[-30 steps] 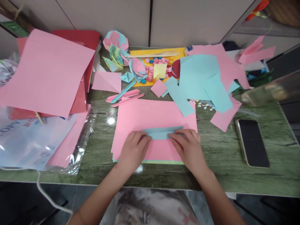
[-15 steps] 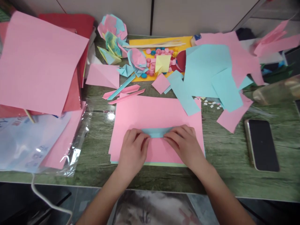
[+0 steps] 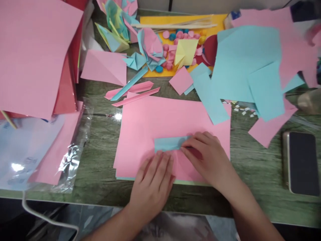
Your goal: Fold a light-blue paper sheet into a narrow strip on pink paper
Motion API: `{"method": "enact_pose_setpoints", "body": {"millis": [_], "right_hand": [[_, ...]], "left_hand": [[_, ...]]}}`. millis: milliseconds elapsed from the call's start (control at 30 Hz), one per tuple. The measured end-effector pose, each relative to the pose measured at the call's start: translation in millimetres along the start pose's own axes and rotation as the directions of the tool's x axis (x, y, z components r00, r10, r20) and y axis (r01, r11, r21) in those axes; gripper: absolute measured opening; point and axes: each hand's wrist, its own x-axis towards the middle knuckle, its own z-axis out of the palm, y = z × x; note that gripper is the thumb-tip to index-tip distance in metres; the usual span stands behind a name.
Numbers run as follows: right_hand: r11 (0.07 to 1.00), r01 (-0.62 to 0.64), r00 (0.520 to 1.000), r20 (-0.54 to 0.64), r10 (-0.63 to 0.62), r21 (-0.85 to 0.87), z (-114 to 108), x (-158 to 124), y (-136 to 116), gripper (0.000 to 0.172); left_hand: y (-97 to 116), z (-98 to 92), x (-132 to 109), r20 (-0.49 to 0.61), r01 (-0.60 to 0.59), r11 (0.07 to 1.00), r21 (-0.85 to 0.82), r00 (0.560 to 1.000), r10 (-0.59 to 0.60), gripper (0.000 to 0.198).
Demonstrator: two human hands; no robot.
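Observation:
A narrow blue paper strip lies across a stack of pink paper. My right hand pinches the strip's right end between thumb and fingers. Below the strip's left part, my left hand rests palm down, its fingers laid out flat and close together, the tips at the strip's lower edge. Above the stack's left corner are a blue folded strip and two pink folded strips.
Large blue paper and a phone are on the right. Pink sheets and a clear plastic bag fill the left. Folded paper flowers and a yellow sheet with small discs lie at the back.
My left hand has let go of the strip's left end and moved down, its fingers now flat. My right hand still pinches the other end. The camera view has shifted.

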Motion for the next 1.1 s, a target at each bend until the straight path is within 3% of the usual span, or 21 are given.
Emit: {"method": "enact_pose_setpoints", "body": {"millis": [200,300,567,833,1100], "right_hand": [[1.0,0.004,1.0,0.021,-0.003,-0.029,-2.0,-0.8,-1.3,0.007],[0.992,0.006,1.0,0.004,-0.006,-0.124,-2.1,-0.7,-3.9,0.011],[0.919,0.025,1.0,-0.002,-0.028,-0.392,-0.1,-1.0,-12.2,0.017],[0.891,0.075,0.997,0.059,-0.054,-0.448,0.7,1.5,-9.0,0.021],[0.881,0.097,0.995,0.039,-0.089,-0.464,2.3,5.3,-10.1,0.023]], "left_hand": [[-1.1,8.0,-2.9,0.073,0.128,0.991,-0.026,0.989,-0.125,0.054],[0.0,8.4,-2.7,0.076,0.156,0.987,-0.039,0.985,-0.153,0.056],[-0.8,7.3,0.1,0.114,0.142,0.99,-0.024,0.984,-0.139,0.055],[-1.6,9.4,-1.8,0.154,0.178,0.983,-0.053,0.974,-0.168,0.057],[-1.9,8.1,-3.4,0.167,0.142,0.989,-0.05,0.977,-0.132,0.059]]}}
